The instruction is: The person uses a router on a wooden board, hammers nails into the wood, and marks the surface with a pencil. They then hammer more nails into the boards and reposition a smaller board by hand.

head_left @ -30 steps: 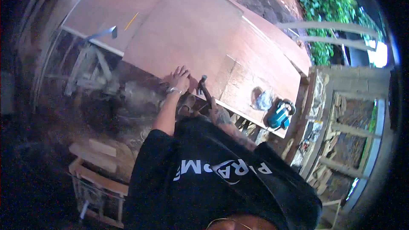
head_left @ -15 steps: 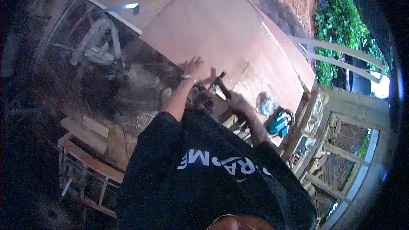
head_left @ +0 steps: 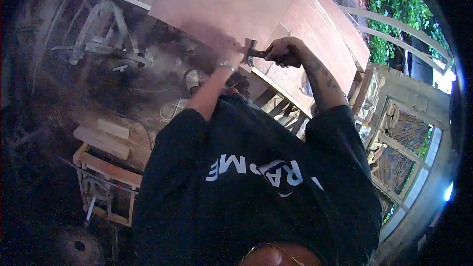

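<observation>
Right hand (head_left: 285,51) had come up from below the bench edge and was now raised over the board, fingers wrapped tight around the handle of a dark steel-headed hammer (head_left: 252,51). Hammer head hung just above the near edge of the large reddish-brown plywood sheet (head_left: 231,0), just beside the left hand (head_left: 221,49). Left hand had shifted along that edge and was motion-blurred; it lay at the sheet's border, but I could not tell whether its fingers were spread, flat or pinching something. Silver wristband (head_left: 224,67) showed on that arm. Teal power tool seen earlier on the bench was no longer in view. Judged: hammer lifted for a blow at the spot beside the left hand, so fingers sat close to the strike point.

Writing: white block letters on the black T-shirt (head_left: 246,202), upside down to the camera, roughly "…ARAME", with the middle lost in a crease and a logo; whole word not readable. No brand legible on the hammer. Pale wooden frame (head_left: 106,167) stood on the dirt floor at lower left.
</observation>
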{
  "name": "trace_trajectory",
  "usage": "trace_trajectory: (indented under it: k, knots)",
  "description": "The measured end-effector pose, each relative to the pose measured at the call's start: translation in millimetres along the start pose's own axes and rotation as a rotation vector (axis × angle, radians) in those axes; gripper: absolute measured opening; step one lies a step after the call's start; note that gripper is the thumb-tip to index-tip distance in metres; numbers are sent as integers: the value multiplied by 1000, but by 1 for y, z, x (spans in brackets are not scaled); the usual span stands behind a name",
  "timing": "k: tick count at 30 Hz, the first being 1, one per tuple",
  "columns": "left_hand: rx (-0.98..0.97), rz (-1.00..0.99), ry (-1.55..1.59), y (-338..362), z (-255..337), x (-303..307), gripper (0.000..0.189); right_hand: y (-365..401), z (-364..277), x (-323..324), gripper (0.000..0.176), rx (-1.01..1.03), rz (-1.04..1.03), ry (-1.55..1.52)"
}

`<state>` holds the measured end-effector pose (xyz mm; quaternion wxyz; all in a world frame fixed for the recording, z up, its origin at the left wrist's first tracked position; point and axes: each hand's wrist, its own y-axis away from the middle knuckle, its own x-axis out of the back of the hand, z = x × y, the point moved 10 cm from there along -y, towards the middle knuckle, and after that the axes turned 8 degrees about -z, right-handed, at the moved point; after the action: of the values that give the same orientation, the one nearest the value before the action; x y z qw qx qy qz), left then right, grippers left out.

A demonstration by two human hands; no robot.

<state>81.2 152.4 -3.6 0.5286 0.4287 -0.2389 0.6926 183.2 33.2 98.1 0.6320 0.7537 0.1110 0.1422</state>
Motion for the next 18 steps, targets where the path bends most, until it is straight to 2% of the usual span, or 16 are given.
trace_trajectory:
  k: [1, 4, 5, 8, 9, 12, 13, 14, 16, 17, 18]
  knots:
    - [26, 15, 76, 8, 10, -7, 39, -9, 4, 2, 31, -58, -128, 23]
    - [27, -16, 220, 34, 30, -10, 25, -23, 13, 8, 35, -149, -213, 7]
    - [11, -38, 252, 36, 33, -10, 22, -25, 9, 11, 36, -123, -226, 36]
    - [128, -79, 380, 33, 22, -37, 24, -20, 1, 10, 38, -47, -261, 102]
    - [118, 109, 421, 39, 23, -28, 24, -28, 9, 12, 37, -18, -269, 122]
    - [236, 201, 441, 42, 14, -33, 31, -24, 10, 14, 29, 141, -269, 84]
    - [182, 92, 380, 39, 23, -15, 30, 10, -5, 12, 30, 140, -238, -112]
    - [129, 213, 328, 41, 24, -12, 32, 19, -3, 18, 39, 218, -142, -93]
    - [191, 102, 516, 29, 20, -22, 24, 39, 8, 20, 38, 239, -175, -405]
    - [151, 6, 525, 18, 23, -30, 22, 33, 24, 26, 36, 319, -260, -557]
    - [117, -89, 530, 6, 22, -41, 20, 30, 42, 39, 36, 437, -227, -731]
